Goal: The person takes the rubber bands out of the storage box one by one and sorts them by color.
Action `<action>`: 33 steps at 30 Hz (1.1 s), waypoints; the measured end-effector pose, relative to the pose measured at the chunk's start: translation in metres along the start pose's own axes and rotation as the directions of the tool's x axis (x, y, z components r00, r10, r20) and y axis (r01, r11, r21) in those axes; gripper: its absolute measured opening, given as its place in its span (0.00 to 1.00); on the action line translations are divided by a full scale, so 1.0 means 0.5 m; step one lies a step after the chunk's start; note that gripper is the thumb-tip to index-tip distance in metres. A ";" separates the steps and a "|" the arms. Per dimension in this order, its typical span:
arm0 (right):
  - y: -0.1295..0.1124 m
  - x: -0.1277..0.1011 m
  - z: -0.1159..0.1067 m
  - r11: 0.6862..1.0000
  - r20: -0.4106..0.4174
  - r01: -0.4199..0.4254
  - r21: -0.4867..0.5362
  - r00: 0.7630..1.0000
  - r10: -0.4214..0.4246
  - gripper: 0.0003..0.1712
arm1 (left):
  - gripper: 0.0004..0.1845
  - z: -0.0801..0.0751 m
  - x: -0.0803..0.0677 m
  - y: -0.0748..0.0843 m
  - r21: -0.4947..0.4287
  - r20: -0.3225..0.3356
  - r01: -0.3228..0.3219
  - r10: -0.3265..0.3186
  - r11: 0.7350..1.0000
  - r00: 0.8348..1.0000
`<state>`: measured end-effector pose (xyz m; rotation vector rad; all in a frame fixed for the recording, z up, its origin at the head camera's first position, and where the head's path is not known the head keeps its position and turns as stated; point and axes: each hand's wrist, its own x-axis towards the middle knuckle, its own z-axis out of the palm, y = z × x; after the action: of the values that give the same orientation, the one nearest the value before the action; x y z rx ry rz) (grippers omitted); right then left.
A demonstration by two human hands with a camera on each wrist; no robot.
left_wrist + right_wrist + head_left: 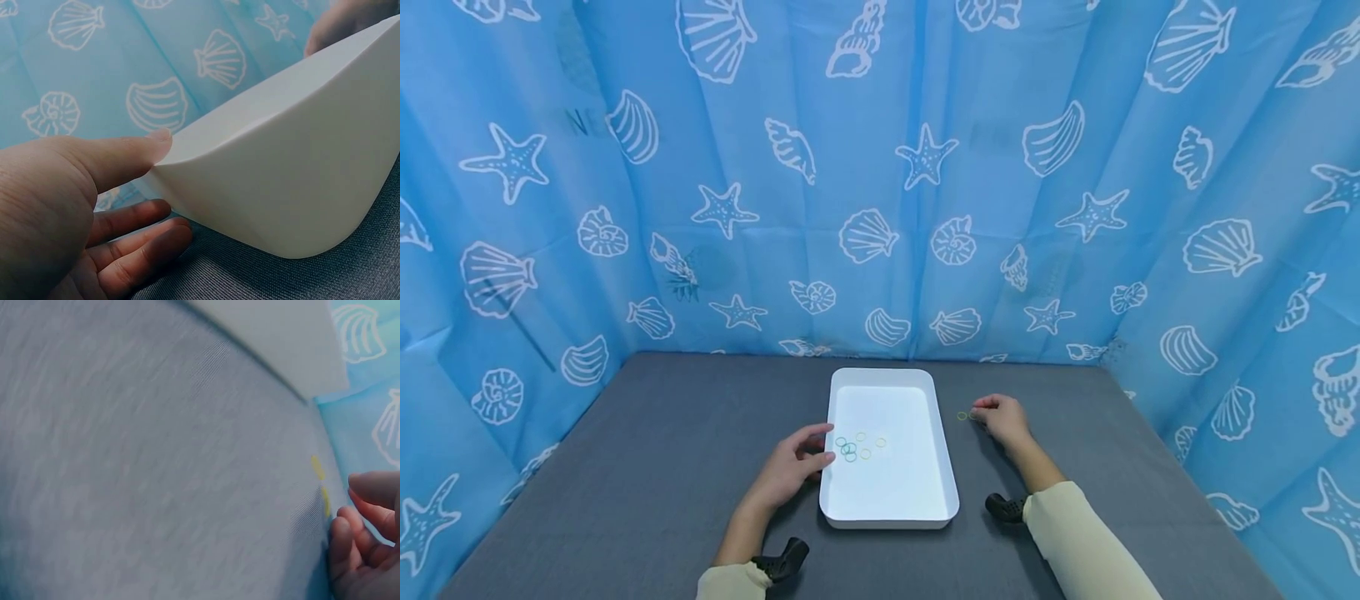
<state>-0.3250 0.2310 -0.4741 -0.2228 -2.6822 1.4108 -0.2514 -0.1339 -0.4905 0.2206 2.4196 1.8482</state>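
A white rectangular tray (943, 467) lies on the grey table, with several small thin green rings (850, 457) and yellow rings (881, 442) toward its left side. My left hand (786, 468) holds the tray's left edge. In the left wrist view its thumb lies over the rim, and other fingers are low beside the outer wall. To the right of the tray, my right hand (1003, 419) reaches down with fingertips close to two thin yellow rings (962, 416) on the cloth. The right wrist view shows a gap between thumb and fingers, with nothing visibly held.
Grey cloth (662, 467) covers the table. A blue curtain (880, 292) with white shell and starfish prints hangs along the back and both sides. Black wrist mounts (782, 560) are worn near both light sleeves (1086, 533).
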 end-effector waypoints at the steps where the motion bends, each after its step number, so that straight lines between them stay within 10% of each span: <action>1: -0.003 0.000 0.000 1.000 0.003 -0.019 0.023 1.000 0.018 0.07 | 0.25 0.000 0.000 0.000 0.003 -0.001 0.001 -0.001 1.000 1.000; 33: -0.150 -0.024 0.031 0.989 0.046 0.005 0.149 0.999 -0.012 0.12 | 0.25 0.004 -0.001 0.002 0.008 -0.017 -0.006 0.006 1.000 1.000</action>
<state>-0.3219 0.1744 -0.4211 -0.1674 -2.5939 1.6245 -0.2508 -0.1318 -0.4900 0.2136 2.4402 1.8510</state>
